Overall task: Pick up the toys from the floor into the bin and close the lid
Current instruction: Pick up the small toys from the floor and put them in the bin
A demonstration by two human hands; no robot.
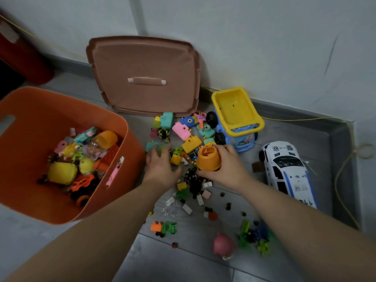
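Orange bin (67, 123) at the floor's left edge, part-filled, mouth open for drop-ins. Left hand (160, 167) is flat on the toy pile (183, 143) beside it, fingers (156, 150) spread, likely to scoop several at once. Lid (144, 76) leans against the wall, parked clear. Right hand (225, 165) has its fingers wrapped round an orange cup (209, 158). Dump truck (236, 117) and police car (289, 171) wait by the right corner; grey tile floor (183, 261), white walls.

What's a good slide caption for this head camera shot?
Right hand grips an orange cup while left hand reaches into scattered toys beside the orange bin.
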